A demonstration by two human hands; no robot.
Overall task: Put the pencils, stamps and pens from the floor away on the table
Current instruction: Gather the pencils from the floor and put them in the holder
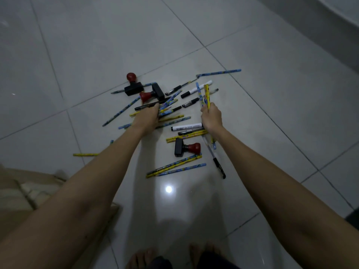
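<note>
Several yellow and blue patterned pencils, black pens, white markers and three stamps with red knobs lie scattered on the grey tiled floor. My right hand (211, 117) grips a small bundle of pencils (205, 94) that sticks up and away from it. My left hand (149, 117) reaches down onto a heap of pencils (168, 111) beside a black pen (144, 107); its fingers are hidden. Two stamps (134, 85) (153, 94) lie beyond my left hand. A third stamp (186, 149) lies nearer me, between my arms. A white marker (187, 127) lies by my right wrist.
A brown cardboard box (29, 191) stands at the lower left under my left arm. My bare feet (143, 258) show at the bottom edge. A pale raised edge (330, 20) runs along the top right. No table is in view.
</note>
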